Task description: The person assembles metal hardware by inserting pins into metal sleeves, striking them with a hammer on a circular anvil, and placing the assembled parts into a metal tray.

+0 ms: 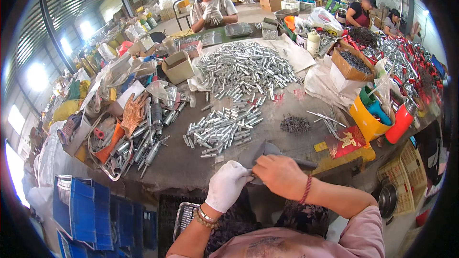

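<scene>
A gloved left hand (228, 186) and bare right hand (281, 176) met beside a dark grey piece (258, 151), their grip too hidden to tell; silvery metal parts (224, 128) lay heaped beyond, presumably for easy reach.

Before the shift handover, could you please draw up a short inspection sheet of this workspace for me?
Surface: dark tabletop, scuffed, heavily loaded.
Job's things: dark grey object at the hands, partly hidden; near pile of metal parts; larger pile of metal parts behind; small dark pieces to the right.
Clutter: orange glove on the left-hand heap; yellow container and red flask on the right.
Left grip: white-gloved, at the grey object; hold unclear.
Right grip: ungloved, beside the left; hold unclear.
Cables: cannot be told for certain amid the clutter.
Surroundings: co-worker opposite, others farther right; blue crates lower left.
</scene>
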Available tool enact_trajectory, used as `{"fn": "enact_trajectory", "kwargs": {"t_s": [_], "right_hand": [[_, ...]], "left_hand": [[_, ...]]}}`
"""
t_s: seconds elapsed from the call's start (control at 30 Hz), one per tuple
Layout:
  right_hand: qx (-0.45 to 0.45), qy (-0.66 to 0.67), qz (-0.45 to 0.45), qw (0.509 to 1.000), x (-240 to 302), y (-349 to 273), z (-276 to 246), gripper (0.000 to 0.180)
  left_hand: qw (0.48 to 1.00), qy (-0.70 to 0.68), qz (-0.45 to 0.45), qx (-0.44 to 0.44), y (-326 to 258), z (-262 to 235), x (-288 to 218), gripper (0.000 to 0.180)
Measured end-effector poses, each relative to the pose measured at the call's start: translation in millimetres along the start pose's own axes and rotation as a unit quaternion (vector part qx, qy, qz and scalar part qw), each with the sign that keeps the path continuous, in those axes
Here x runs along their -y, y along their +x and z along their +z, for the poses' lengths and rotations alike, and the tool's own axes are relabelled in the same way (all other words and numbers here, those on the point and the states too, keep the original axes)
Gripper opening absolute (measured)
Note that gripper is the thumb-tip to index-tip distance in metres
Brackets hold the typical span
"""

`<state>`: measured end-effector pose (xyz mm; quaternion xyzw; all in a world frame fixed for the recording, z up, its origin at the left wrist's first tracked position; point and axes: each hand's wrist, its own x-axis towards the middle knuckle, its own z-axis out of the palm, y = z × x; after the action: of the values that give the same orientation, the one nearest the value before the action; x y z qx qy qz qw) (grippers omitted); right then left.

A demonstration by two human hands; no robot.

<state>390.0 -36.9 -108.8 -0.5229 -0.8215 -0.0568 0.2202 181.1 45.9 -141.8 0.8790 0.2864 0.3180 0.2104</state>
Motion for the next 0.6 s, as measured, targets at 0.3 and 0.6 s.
{"fn": "enact_trajectory", "kwargs": {"t_s": [0.3, 0.6], "right_hand": [[-0.006, -0.005, 0.169, 0.986, -42, -22, -9, 0.043], [-0.069, 0.096, 0.166, 0.979, -7, -46, -28, 0.069]], "left_hand": [[0.999, -0.036, 0.015, -0.004, 12, -2, 4, 0.019], [0.999, -0.051, 0.001, 0.013, 7, 2, 8, 0.017]]}}
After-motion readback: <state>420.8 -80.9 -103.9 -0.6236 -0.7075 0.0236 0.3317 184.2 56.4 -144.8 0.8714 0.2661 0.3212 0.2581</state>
